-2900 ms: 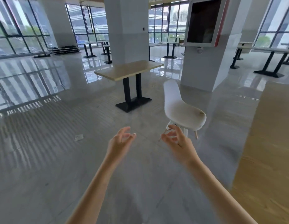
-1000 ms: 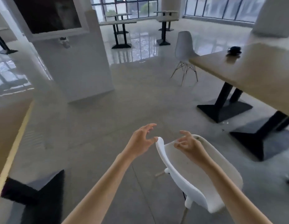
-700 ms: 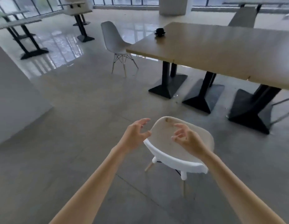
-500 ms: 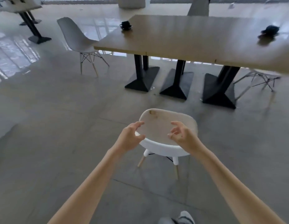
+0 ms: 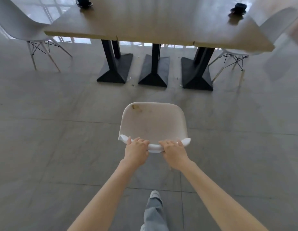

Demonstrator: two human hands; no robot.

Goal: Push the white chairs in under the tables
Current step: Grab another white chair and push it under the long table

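A white chair (image 5: pixel 153 120) stands on the grey floor right in front of me, its seat facing a long wooden table (image 5: pixel 145 24) ahead. My left hand (image 5: pixel 136 150) and my right hand (image 5: pixel 174 151) both grip the top edge of its backrest, side by side. The chair's legs are hidden under the seat. A stretch of open floor separates the chair from the table's three black pedestal bases (image 5: pixel 153 74).
A second white chair (image 5: pixel 19 27) stands at the table's left end, a third (image 5: pixel 261 39) at its right end. Two dark cups on saucers (image 5: pixel 84 1) (image 5: pixel 238 9) sit on the tabletop. My foot (image 5: pixel 155 195) is on the floor behind the chair.
I turned and walked from one table area to this long table. My hands, which hovered open over the backrest, have now closed on its top edge.
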